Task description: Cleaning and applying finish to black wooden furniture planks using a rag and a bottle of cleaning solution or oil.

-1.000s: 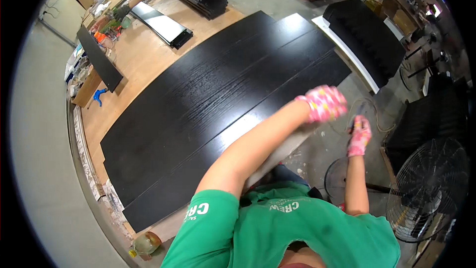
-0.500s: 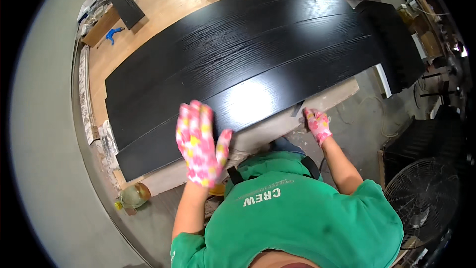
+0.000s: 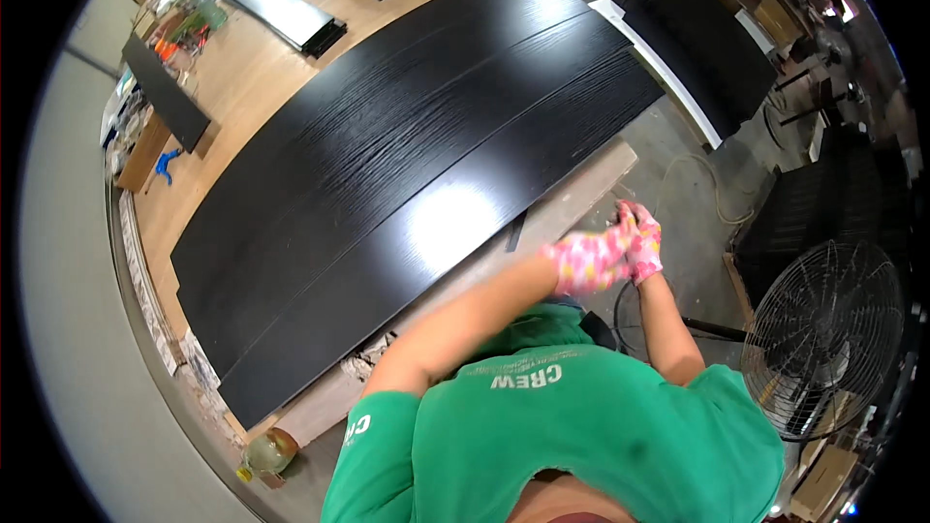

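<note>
Wide black wood-grain boards (image 3: 320, 194) lie side by side over the worktable, reaching past its near edge (image 3: 591, 184). My left hand (image 3: 589, 263), in a pink and yellow patterned glove, reaches across my body and meets the right hand; motion blurs its fingers. My right hand (image 3: 643, 240), gloved alike, is off the table's near right side with fingers curled together. Whatever lies between the two hands is hidden or too small to name. A short dark strip (image 3: 517, 230) shows on the table edge just below the boards.
On the right stand a black fan (image 3: 823, 339) and a stack of black panels (image 3: 823, 203). More black panels (image 3: 688, 48) with a white edge stand beyond the boards. A blue tool (image 3: 167, 167) and a narrow black board (image 3: 165, 92) are at far left. A bottle (image 3: 269, 453) stands lower left.
My left hand has left the boards and swung right to the right hand. The right hand has moved slightly away from the table edge. The view has shifted.
</note>
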A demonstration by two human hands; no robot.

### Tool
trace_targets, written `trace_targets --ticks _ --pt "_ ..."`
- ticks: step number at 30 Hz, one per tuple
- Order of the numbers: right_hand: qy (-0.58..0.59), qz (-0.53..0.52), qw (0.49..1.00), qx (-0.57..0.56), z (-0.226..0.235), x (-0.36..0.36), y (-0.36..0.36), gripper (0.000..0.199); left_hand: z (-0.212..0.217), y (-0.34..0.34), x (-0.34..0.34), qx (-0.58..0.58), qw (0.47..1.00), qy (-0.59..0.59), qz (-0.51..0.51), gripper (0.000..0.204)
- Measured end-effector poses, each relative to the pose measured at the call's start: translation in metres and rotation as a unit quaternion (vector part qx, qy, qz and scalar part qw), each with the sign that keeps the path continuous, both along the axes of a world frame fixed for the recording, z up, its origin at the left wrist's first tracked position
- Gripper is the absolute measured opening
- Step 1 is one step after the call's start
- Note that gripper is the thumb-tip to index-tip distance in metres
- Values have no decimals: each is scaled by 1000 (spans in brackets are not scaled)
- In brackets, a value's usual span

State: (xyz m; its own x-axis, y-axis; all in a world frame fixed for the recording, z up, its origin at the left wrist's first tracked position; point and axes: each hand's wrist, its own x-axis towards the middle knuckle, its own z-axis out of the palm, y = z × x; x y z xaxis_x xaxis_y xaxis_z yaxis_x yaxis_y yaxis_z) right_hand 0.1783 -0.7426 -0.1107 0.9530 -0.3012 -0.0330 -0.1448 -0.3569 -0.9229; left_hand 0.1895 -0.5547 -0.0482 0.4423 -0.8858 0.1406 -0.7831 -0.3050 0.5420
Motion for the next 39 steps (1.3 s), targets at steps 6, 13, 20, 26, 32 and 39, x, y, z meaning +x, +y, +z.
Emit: trace_targets --ticks 6,13,20,26,32,39 --pt "49 -11 999 -12 45 14 9 27 25 98 -62 -144 962 117 199 29" --pt "147 574 803 -66 83 -22 165 23 47 221 -207 -125 735 51 665 7" --pt "-115 833 536 -80 98 -62 297 28 50 331 -333 -409 134 -264 863 16" --pt "-154 832 528 -70 128 -77 325 19 -10 405 -435 -220 -8 -129 967 118" --pt "-402 758 501 -112 169 -95 384 65 -56 449 -435 -267 213 -157 927 109" --pt "-294 698 567 -324 124 -57 483 78 -62 447 -403 -202 75 -129 968 85"
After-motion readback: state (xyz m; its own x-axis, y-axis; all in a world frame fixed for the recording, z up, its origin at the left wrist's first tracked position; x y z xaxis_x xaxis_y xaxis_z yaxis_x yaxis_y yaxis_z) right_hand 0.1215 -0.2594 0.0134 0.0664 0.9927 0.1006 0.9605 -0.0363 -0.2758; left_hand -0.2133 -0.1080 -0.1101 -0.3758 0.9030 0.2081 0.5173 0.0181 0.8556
